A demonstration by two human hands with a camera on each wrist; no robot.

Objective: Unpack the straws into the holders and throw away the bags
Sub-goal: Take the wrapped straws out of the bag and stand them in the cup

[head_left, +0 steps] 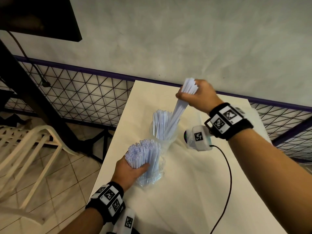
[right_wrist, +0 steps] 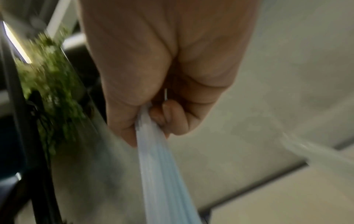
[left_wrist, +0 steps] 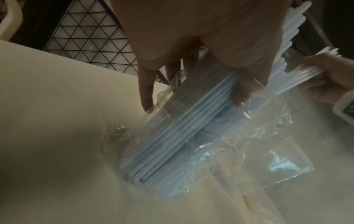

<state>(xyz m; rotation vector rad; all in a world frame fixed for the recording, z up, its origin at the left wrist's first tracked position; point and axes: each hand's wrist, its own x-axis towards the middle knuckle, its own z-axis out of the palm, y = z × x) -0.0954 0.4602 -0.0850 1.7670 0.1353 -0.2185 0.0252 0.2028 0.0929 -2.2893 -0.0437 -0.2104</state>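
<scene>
On the cream table (head_left: 185,191), my left hand (head_left: 133,168) grips a thick bundle of pale blue straws (head_left: 143,152) that stands tilted inside a crinkled clear bag (head_left: 150,179). In the left wrist view the fingers (left_wrist: 145,94) wrap the bagged straws (left_wrist: 172,136), whose lower end rests on the table. My right hand (head_left: 190,97) grips a smaller bunch of straws (head_left: 179,112) above the table. Its lower ends reach into a clear holder (head_left: 170,141) where other straws stand. The right wrist view shows my fist closed around that bunch (right_wrist: 162,166).
A white plastic chair (head_left: 25,149) stands on the tiled floor at left, past the table's left edge. A wire mesh fence (head_left: 84,98) and a grey wall run behind the table. A black cable (head_left: 228,174) hangs from my right wrist over the table.
</scene>
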